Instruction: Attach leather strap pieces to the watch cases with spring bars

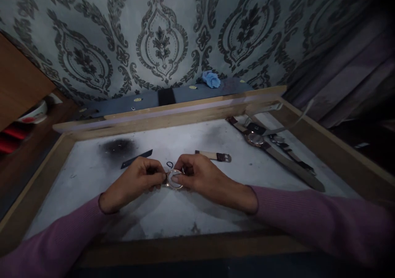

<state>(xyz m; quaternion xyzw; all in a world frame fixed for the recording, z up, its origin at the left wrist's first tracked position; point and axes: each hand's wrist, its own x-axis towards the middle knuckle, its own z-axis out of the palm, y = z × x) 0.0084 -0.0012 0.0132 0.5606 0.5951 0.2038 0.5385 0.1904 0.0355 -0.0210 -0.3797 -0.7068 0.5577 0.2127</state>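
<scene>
A round watch case (pixel 174 179) with a shiny metallic rim is held between both hands above the white tray surface. My right hand (pixel 200 175) is closed on it, the thumb lying across its face. My left hand (pixel 140 179) pinches at the left side of the case, where a small dark piece shows between the fingertips. Just behind the hands lies a small black loop (pixel 169 164). A dark flat strap piece (pixel 136 158) rests behind my left hand, and a brown and cream strap with a buckle (pixel 224 157) behind my right hand.
Watches with long straps (pixel 256 139) lie at the tray's back right, beside a pale curved band (pixel 296 121). A raised wooden edge (pixel 173 111) surrounds the work surface. Behind it, a blue crumpled item (pixel 211 79) sits against the patterned wall.
</scene>
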